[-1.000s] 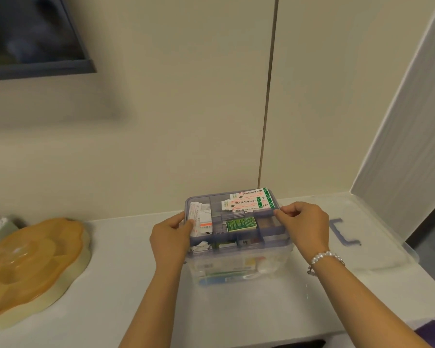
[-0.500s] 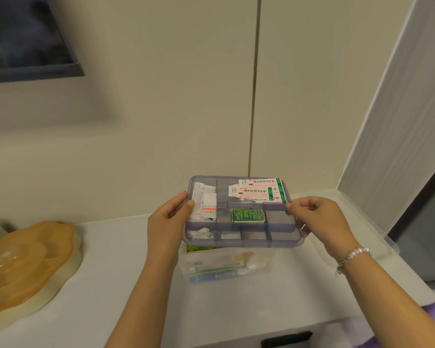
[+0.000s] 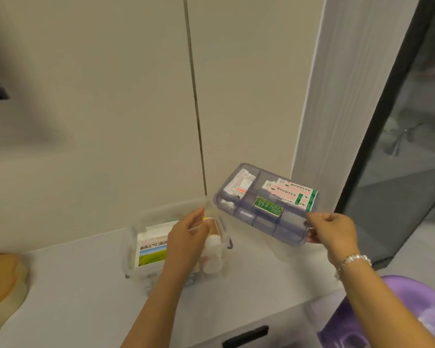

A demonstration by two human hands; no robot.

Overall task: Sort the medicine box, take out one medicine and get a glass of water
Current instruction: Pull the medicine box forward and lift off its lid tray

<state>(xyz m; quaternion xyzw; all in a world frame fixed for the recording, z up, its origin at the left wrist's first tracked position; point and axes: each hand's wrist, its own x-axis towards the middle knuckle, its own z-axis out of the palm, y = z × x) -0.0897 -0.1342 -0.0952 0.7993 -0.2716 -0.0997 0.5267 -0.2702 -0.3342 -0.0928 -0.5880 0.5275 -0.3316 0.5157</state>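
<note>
1. Right hand (image 3: 333,234) alone pinches the tray (image 3: 266,204) corner, aloft at centre right
2. Left hand (image 3: 189,238), fingers relaxed, hovers over the box (image 3: 136,247) at centre
3. Risk: a one-corner hold lets the tilted tray tip, spilling packets

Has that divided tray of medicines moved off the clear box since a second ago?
Yes. The tray was seated on the clear box; now the right hand holds it in the air, right of the box.
</note>
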